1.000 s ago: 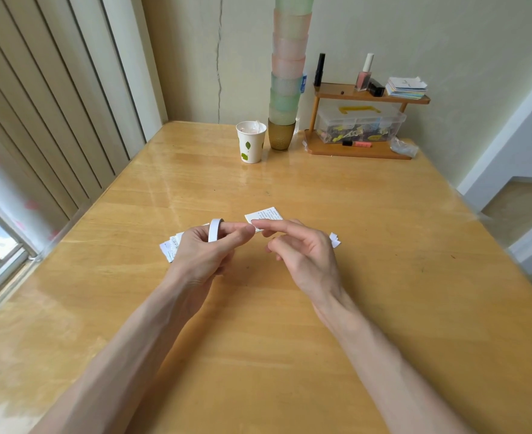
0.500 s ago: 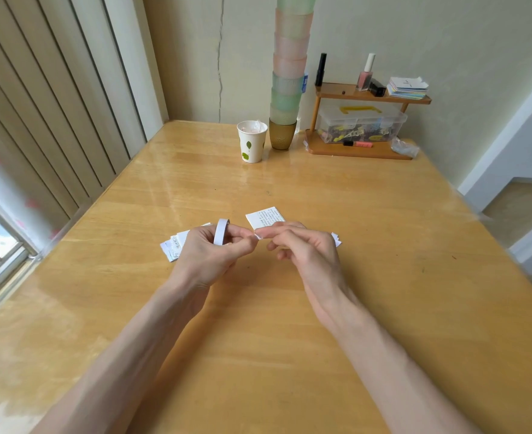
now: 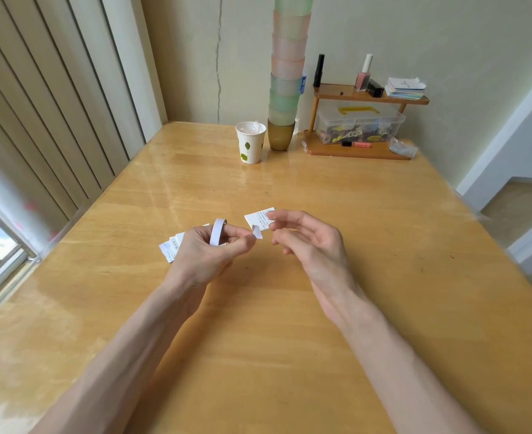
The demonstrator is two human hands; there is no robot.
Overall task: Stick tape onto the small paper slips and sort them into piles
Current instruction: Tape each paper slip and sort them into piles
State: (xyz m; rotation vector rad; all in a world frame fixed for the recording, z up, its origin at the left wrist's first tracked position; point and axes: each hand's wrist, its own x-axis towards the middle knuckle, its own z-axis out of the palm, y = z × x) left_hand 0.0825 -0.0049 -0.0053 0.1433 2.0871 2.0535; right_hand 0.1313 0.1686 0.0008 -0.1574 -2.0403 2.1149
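While left hand [image 3: 208, 250] grips tape roll [image 3: 217, 235], pinching short tape end [image 3: 257, 231] beside printed slip [image 3: 257, 218], right hand [image 3: 310, 242] hangs relaxed, empty, at slip's right edge; print illegible.

The counter [image 3: 321, 189] is pale wood under a glossy varnish streaked with reflections. The slips [image 3: 257, 219] are matt white paper, the tape roll [image 3: 218, 232] smooth; the stacked tumblers [image 3: 286, 89] frosted plastic, the box [image 3: 358, 123] clear plastic.
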